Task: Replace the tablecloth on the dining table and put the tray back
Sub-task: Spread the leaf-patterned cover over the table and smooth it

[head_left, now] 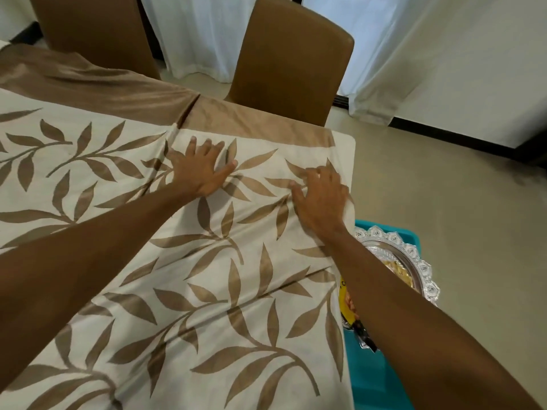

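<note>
Tablecloth (pixel 207 291): cream with a brown leaf print and a plain brown border, spread over the dining table (pixel 347 149), reaching the near right edge. The border lies rumpled along the far side, with a seam or fold in it near the closer chair. One bare cream corner of the table shows at far right. White curtains (pixel 207 34) hang behind. Two brown chairs stand at the far side, one (pixel 290 60) close to the corner, the other (pixel 91 28) further left. Teal box or stool (pixel 381 377) just beside the table's right edge, on the floor. Silver tray (pixel 414 253) with scalloped rim sits on it, off the table and partly hidden by the right forearm; a yellow packet (pixel 344 294) lies on it. Left hand (pixel 201 170): flat, fingers spread, palm down on the cloth. Right hand (pixel 321 199): palm down at the cloth's right edge, fingers lightly bent, tips touching the fabric, gripping nothing.
</note>
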A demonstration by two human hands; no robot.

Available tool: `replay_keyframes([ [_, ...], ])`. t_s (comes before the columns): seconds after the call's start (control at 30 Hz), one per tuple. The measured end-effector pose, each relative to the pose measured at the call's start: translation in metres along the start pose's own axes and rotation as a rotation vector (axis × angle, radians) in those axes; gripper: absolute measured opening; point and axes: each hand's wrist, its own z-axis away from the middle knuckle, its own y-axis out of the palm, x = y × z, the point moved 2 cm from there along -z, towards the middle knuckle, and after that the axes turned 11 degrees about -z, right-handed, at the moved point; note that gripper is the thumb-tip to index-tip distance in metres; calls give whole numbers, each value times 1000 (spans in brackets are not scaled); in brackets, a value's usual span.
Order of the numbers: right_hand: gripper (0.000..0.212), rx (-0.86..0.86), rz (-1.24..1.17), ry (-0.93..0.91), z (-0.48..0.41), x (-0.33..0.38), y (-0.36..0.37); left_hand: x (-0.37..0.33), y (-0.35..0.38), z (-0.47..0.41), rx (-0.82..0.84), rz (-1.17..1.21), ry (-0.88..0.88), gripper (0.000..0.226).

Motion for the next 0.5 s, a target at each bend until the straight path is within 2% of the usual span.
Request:
replay_keyframes([
  [0.07,61,119,-34,-78,-11,15,18,-12,7,-4,30,45,43,80],
  [0.13,65,181,1,-71,-17,12,29,-23,17,-7,49,72,73,79],
  [0.33,64,75,35,5,-3,-39,6,-36,19,-15,51,44,107,81],
  [0.4,63,90,72,32,7,-48,-4,-39,8,-16,-20,73,134,78],
  [0.5,61,68,154,93,17,-50,-14,-35,-10,-14,-227,243,121,67],
])
